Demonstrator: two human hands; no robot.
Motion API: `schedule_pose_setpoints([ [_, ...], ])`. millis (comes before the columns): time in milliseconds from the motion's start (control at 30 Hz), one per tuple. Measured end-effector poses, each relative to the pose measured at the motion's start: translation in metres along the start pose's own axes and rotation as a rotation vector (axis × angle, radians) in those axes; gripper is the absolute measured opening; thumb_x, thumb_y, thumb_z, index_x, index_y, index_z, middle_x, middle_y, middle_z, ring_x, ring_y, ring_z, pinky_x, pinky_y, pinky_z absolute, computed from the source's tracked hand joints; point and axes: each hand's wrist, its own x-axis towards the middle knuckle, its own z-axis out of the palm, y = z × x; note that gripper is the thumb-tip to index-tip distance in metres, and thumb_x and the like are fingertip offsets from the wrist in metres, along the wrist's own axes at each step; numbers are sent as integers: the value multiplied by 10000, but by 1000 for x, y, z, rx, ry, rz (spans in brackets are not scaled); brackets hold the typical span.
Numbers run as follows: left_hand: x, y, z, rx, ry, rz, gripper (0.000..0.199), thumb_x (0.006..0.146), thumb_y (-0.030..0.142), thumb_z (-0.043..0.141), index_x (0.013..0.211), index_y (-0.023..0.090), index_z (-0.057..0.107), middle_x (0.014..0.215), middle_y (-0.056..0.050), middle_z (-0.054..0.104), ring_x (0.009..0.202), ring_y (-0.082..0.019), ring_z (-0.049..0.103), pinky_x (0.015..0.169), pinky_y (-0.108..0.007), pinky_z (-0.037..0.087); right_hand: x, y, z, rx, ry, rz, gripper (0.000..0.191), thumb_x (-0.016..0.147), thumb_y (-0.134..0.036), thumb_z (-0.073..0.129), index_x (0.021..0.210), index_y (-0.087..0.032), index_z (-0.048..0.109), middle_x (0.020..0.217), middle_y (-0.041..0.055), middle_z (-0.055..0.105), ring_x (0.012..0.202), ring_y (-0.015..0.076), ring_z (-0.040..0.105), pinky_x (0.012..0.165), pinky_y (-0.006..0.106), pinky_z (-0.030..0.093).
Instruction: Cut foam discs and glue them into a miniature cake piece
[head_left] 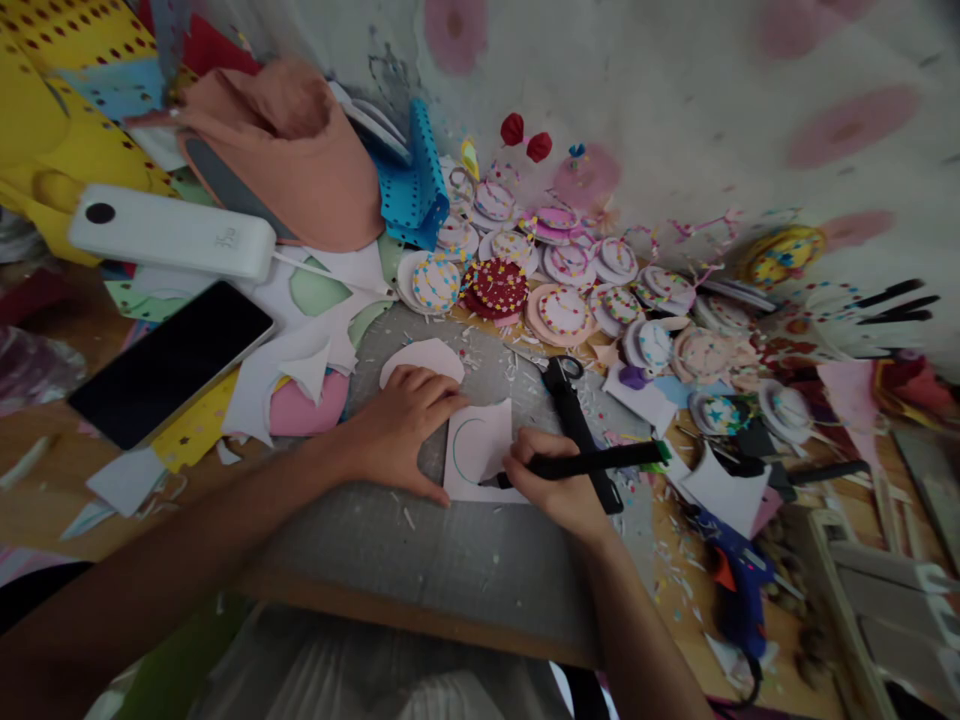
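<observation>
My right hand (553,485) is closed on a black marker (600,460) with a green end. The marker's tip touches a small white square of foam or paper (480,480), which bears a partly drawn green circle. My left hand (409,430) has its fingers stretched out; the thumb lies at the square's lower left edge. Under its fingertips is a pale rounded cutout (424,360). Both pieces lie on a grey board (420,560). A black tool (577,420), perhaps a cutter, lies just beyond my right hand, beside scissors whose ring handle shows.
Several decorated little hats (502,285) line the wall. A phone (176,360), a white power bank (176,235) and paper scraps fill the left. On the right lie a blue glue gun (739,580) and a plastic drawer box (877,590). White shreds litter the table.
</observation>
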Motion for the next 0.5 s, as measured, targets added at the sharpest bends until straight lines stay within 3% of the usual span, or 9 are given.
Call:
schedule_pose_setpoints([
  [233, 0, 1, 0, 10, -6, -2, 924, 598, 756, 656, 1278, 144, 523, 1251, -165, 542, 1135, -358, 461, 1009, -492, 268, -3, 5, -11, 10, 43, 53, 295, 723, -210, 573, 528, -213, 352, 518, -62, 367, 502, 96, 358, 479, 231, 296],
  [500, 0, 0, -1, 6, -7, 0, 979, 580, 793, 649, 1289, 132, 521, 1246, -169, 540, 1129, -355, 460, 1013, -489, 260, -1, 10, -19, -18, 185, 96, 288, 691, -218, 573, 520, -221, 341, 502, -69, 342, 490, 94, 311, 448, 226, 240],
])
